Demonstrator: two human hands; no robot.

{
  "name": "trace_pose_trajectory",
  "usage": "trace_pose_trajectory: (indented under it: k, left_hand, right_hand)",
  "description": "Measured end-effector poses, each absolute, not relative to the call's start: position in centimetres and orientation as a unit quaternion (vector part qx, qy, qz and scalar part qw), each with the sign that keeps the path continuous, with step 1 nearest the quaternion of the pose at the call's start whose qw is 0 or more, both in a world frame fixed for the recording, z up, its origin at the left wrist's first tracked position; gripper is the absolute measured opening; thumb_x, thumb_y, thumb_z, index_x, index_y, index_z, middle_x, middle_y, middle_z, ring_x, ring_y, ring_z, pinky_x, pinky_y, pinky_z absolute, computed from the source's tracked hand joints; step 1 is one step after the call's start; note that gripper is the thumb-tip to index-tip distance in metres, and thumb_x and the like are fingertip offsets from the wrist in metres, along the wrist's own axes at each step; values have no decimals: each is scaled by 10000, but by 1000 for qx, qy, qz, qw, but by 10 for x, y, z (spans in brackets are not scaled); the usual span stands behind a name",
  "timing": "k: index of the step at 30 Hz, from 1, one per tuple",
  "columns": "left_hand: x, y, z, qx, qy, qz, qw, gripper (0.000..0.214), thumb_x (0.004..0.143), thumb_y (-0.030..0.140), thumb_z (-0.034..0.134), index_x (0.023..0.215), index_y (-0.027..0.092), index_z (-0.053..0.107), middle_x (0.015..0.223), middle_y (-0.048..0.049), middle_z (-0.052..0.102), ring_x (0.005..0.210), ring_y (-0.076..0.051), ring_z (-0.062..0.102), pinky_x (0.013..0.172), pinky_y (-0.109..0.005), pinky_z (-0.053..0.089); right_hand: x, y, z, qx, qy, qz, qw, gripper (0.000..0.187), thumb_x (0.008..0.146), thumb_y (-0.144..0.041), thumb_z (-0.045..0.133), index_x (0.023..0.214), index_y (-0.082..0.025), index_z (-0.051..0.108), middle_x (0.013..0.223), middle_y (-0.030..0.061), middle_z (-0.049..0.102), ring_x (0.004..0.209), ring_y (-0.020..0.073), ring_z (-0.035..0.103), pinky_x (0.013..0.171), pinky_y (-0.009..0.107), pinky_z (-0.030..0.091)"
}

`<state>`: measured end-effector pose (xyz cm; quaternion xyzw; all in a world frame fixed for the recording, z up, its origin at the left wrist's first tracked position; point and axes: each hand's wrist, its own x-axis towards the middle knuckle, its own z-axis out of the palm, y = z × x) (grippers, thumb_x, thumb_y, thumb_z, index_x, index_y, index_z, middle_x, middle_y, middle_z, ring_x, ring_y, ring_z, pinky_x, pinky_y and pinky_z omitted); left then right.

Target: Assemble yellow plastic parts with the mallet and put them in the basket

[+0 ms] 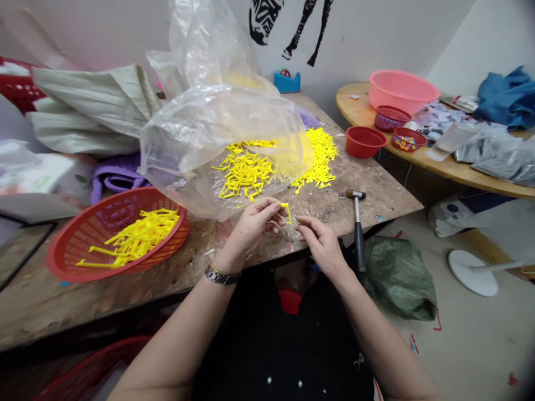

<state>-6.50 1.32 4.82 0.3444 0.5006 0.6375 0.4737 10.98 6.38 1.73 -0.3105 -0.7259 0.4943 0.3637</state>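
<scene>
My left hand pinches a small yellow plastic piece at the front edge of the worn wooden table. My right hand is close beside it, fingers curled, its fingertips just short of the piece; whether it holds anything is hidden. Behind the hands lies a heap of loose yellow plastic pieces, partly under a big clear plastic bag. To the left, a red basket holds several more yellow pieces.
A black-handled hammer lies at the table's right front edge. A small red bowl sits at the far right corner. A second round table holds a pink basin, small baskets and bags. A green sack lies on the floor.
</scene>
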Motion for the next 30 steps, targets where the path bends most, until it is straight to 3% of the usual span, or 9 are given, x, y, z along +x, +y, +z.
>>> trace_pose_trajectory:
  k: [6,10,16,23,30]
  left_hand:
    - [-51,7,39,362,500,620,484,314,743,431,783,764,148,649,691,-8,645,553,-81,567,445,-147,426]
    - [-39,6,34,334,510,639,470,331,739,432,780,881,169,638,719,-1,659,535,-91,570,431,-161,430]
    - [-24,4,21,376,548,630,401,329,822,429,701,1029,176,664,728,-1,641,501,-98,539,443,-200,466]
    - [-16,2,13,441,585,618,285,186,900,352,614,956,193,695,773,-4,642,561,-102,544,506,-201,454]
    - [-29,0,25,406,587,625,315,235,909,426,603,877,199,654,679,19,614,470,-100,553,469,-207,465]
  right_hand:
    - [105,59,20,-296,-706,550,334,193,908,-348,567,892,-201,691,770,-2,669,660,141,621,661,268,507]
    - [107,59,17,-318,-685,560,341,179,886,-360,596,832,-201,660,700,-25,626,608,132,588,613,255,480]
    - [113,61,20,-324,-809,322,370,177,943,-237,527,805,-202,631,791,26,670,762,174,620,729,295,458]
    - [111,52,21,-327,-890,129,290,248,991,-184,431,840,-196,627,818,69,674,781,208,623,719,315,461]
    - [120,60,31,-280,-885,223,299,241,1002,-233,458,1133,-226,660,1080,98,725,987,239,671,876,371,521]
